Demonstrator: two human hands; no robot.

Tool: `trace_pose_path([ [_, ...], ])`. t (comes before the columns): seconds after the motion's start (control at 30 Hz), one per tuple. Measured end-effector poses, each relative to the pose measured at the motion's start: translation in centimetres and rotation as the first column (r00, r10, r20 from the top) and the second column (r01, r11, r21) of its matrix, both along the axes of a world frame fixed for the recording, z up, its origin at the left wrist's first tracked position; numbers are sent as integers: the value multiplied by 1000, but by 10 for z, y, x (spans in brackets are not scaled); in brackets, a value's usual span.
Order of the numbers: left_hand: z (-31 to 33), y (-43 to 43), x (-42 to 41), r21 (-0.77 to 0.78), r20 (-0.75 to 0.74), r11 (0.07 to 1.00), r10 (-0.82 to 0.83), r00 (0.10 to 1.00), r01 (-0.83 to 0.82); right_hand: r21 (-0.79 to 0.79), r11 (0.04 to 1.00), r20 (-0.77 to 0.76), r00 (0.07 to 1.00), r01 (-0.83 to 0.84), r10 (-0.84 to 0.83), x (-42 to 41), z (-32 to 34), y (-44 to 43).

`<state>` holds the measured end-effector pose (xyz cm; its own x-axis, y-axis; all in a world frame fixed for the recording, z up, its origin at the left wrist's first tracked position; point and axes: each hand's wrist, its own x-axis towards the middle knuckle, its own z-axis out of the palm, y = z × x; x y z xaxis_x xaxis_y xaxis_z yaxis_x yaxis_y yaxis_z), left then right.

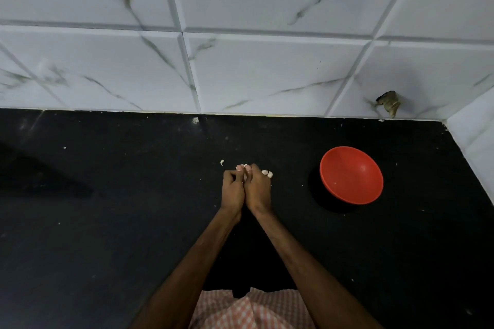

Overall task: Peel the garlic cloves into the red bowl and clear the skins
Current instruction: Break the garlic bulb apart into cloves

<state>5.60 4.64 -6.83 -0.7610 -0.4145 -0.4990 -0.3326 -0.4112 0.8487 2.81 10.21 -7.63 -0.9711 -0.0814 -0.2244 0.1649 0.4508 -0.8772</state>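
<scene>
My left hand (pixel 232 187) and my right hand (pixel 257 186) are pressed together over the black counter, fingers curled. Between the fingertips they pinch a garlic clove (pixel 243 167), mostly hidden by the fingers. Another garlic clove (pixel 267 173) lies on the counter just right of my right hand. A small piece of garlic skin (pixel 222 162) lies a little to the left of my fingertips. The red bowl (pixel 351 175) stands on the counter to the right of my hands, with only a tiny pale fleck inside.
The black counter (pixel 107 222) runs back to a white marble-tiled wall (pixel 240 61), with a side wall at the far right. Small white flecks dot the counter. A damaged dark spot (pixel 389 102) marks the wall above the bowl.
</scene>
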Motion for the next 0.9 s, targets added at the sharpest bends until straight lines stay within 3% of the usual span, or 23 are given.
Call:
trace_pose_path([
  [0.17, -2, -12, 1, 41, -27, 994, -103, 994, 104, -73, 997, 36, 999, -37, 40, -11, 0, 13],
  [0.3, -1, -15, -3, -12, -53, 997, -80, 995, 79, 26, 995, 29, 995, -100, 99, -16, -3, 21],
  [0.43, -6, -16, -1, -109, -27, 991, -80, 996, 77, 227, 960, 46, 986, -166, 159, -12, -3, 27],
  [0.73, -15, -18, 0, -271, -18, 953, -146, 989, 136, 162, 971, 104, 981, -176, 161, -7, 2, 9],
  [0.9, -18, -15, -1, -379, 34, 902, -209, 977, 206, 294, 942, 27, 987, -161, 160, -2, 0, 5],
])
